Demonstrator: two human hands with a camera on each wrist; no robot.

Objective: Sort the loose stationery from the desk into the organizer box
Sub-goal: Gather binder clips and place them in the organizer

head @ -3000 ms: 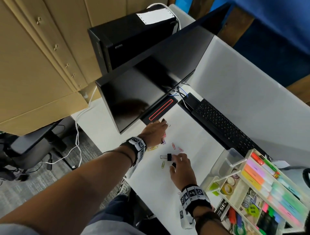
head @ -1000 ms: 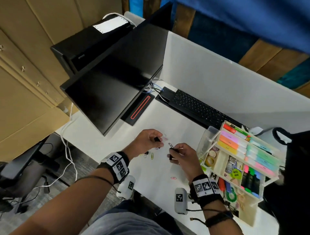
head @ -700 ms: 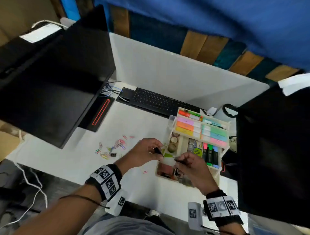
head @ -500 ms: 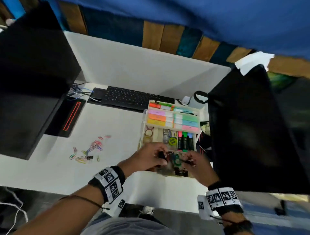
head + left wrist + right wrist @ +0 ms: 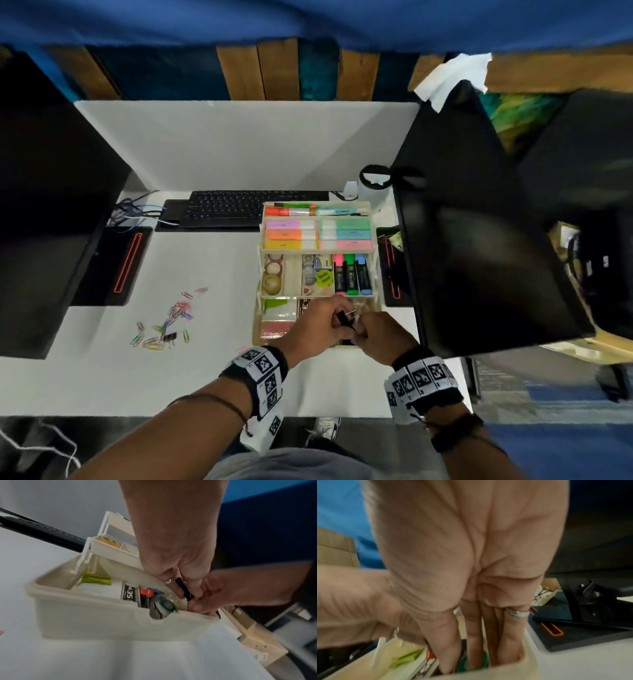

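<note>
binder clip point(image 5: 343, 318) pinched in my left hand point(image 5: 317, 330) over the organizer box point(image 5: 96, 616); right hand's point(image 5: 380, 337) grip unclear; paper clips point(image 5: 164, 325) remain.

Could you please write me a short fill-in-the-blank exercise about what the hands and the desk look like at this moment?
1. The left hand pinches a small ____ binder clip above the organizer box.
2. The right hand has its fingers reaching down into the ____.
3. The paper clips lie on the desk to the ____ of the box.
4. Behind the box lies a black ____.

Missing words: black; box; left; keyboard
</note>
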